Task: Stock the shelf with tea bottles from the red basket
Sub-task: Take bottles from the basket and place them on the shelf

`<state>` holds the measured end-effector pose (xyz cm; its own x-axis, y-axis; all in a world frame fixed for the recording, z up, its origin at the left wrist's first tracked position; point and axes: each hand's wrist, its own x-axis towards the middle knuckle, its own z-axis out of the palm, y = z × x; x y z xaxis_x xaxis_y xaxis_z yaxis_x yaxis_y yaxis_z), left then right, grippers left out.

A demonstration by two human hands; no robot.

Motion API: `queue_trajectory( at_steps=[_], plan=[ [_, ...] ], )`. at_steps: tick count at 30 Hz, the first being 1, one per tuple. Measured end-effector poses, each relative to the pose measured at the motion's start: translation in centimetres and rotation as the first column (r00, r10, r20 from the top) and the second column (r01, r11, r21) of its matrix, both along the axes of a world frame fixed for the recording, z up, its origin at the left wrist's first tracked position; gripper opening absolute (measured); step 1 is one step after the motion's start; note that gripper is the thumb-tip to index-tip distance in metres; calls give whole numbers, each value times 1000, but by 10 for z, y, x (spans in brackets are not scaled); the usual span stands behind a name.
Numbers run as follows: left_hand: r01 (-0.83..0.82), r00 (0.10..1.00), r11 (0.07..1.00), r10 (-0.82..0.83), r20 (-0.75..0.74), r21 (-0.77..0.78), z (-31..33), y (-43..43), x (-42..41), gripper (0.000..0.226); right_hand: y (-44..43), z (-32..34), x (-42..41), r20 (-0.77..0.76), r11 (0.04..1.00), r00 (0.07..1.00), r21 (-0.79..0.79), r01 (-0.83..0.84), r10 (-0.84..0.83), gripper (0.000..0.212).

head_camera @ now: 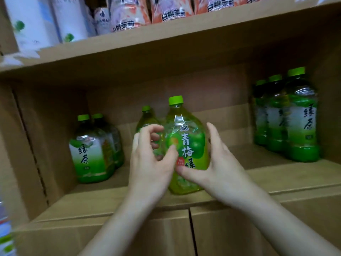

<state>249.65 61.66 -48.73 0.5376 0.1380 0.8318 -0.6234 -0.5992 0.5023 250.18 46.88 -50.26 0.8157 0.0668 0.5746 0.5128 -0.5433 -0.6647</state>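
Left hand [151,163], right hand [219,163] hold tea bottle [192,145]

Along the top we see two tall white packs [31,21] side by side at the left, printed with green dots and pale blue. Just right of them sits a smaller white pack [102,17] bearing a dark blue drop mark. Further right we count three pink-and-orange wrapped packs [129,13] in a row, each with black characters. At the lower left edge we make out a blurred colourful shape [5,237], too smeared to name

rear tea bottle [146,118] mostly hidden behind left hand [150,163]; upper-shelf bottles [129,13] cut off at top edge, blurred.
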Motion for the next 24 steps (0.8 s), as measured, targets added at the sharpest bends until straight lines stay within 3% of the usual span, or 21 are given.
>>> queue_trajectory(
  at_steps=[2, 5, 9, 12, 15, 17, 21, 24],
  plan=[
    [80, 984, 996, -83, -161, -26, -7, 11, 7, 48, 23, -3, 5, 28, 996, 997, -39, 78, -77, 125],
    [121, 965, 993, -113, -236, 18, -8, 19, 12, 56, 38, -3, 13, 45, 978, 978, -21, 206, -205, 118],
    [238, 920, 969, -206, -335, 58, 9, 30, 22, 44, 24, 12, 35, -29, 962, 962, 29, 271, -270, 121],
    [137, 919, 969, -46, -392, 207, 23, 36, 46, 36, 6, 20, 57, -68, 947, 950, 90, 309, -304, 123],
    [244, 812, 965, -149, -564, 96, 26, 24, 66, 42, -2, 21, 72, -111, 945, 950, 116, 306, -293, 123],
    [288, 796, 947, -152, -586, 146, 21, 9, 77, 56, -5, 23, 82, -139, 957, 958, 113, 267, -251, 123],
    [214, 834, 917, 8, -552, 336, 17, -17, 93, 73, -10, 27, 97, -225, 970, 952, 82, 230, -207, 119],
    [274, 821, 933, -101, -563, 232, 16, -25, 108, 82, -18, 28, 106, -189, 968, 962, 112, 223, -200, 115]
  ],
)
